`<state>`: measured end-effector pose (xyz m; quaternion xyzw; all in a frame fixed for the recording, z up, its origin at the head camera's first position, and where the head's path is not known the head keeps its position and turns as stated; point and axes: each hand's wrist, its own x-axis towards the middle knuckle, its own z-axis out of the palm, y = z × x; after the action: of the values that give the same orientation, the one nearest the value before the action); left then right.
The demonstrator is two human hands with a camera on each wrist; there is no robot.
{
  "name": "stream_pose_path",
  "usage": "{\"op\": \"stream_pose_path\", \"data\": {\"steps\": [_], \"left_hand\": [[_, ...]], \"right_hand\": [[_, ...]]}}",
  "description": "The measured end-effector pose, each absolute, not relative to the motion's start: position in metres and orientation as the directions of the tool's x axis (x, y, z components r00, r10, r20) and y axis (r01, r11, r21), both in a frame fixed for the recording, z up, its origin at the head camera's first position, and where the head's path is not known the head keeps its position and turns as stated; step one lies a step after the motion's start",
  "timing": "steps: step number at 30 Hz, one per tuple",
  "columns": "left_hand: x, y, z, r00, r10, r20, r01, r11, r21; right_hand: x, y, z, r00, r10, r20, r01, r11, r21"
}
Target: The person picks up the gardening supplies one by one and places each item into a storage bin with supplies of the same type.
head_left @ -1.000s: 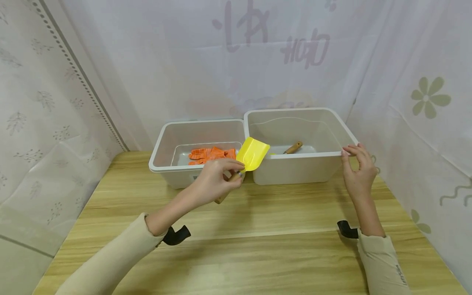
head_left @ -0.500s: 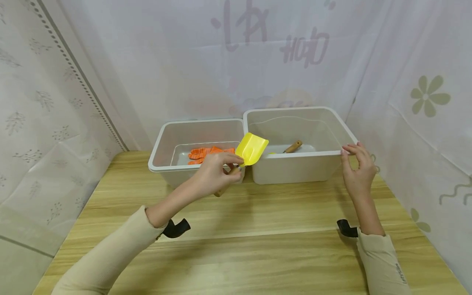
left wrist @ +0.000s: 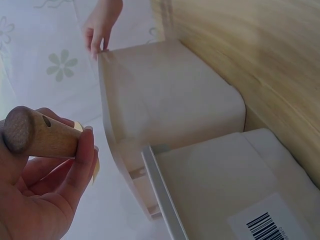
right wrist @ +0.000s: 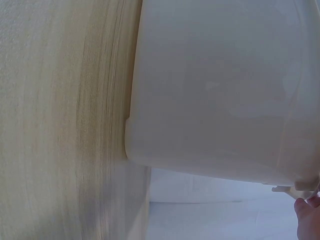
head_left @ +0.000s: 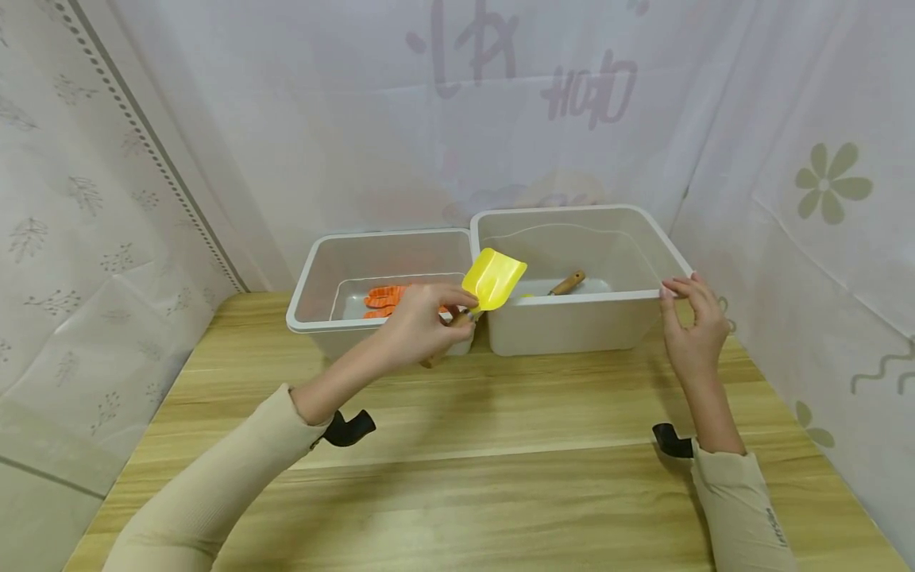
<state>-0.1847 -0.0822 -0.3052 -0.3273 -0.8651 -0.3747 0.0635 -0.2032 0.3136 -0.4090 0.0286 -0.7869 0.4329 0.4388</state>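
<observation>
My left hand (head_left: 422, 326) grips a small shovel with a yellow blade (head_left: 495, 278) near where its wooden handle (left wrist: 55, 137) meets the metal. The blade points up, just over the side where two bins meet. With thumb and fingertips, my right hand (head_left: 695, 334) pinches the rim at the front right corner of the right white bin (head_left: 572, 327). Inside that bin lies another wooden-handled tool (head_left: 568, 283), its yellow end mostly hidden behind the front wall. Orange gloves (head_left: 382, 299) lie in the left white bin (head_left: 343, 342), partly covered by my left hand.
Both bins stand side by side at the back of a wooden table (head_left: 500, 492), close to a printed curtain (head_left: 372, 119). The right bin stands taller. A barcode label (left wrist: 267, 227) is on the left bin's front.
My left hand has lifted the shovel slightly and moved it a little away from me, toward the right bin. The right hand stays at the bin's corner.
</observation>
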Motion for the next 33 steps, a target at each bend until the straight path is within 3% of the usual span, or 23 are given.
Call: {"op": "stream_pose_path", "data": {"steps": [33], "left_hand": [[-0.207,-0.071,-0.295,-0.78,0.568,0.262,0.606,0.585,0.539]], "right_hand": [[-0.202,0.312,-0.408,-0.618,0.335,0.711,-0.419,0.625,-0.659]]}}
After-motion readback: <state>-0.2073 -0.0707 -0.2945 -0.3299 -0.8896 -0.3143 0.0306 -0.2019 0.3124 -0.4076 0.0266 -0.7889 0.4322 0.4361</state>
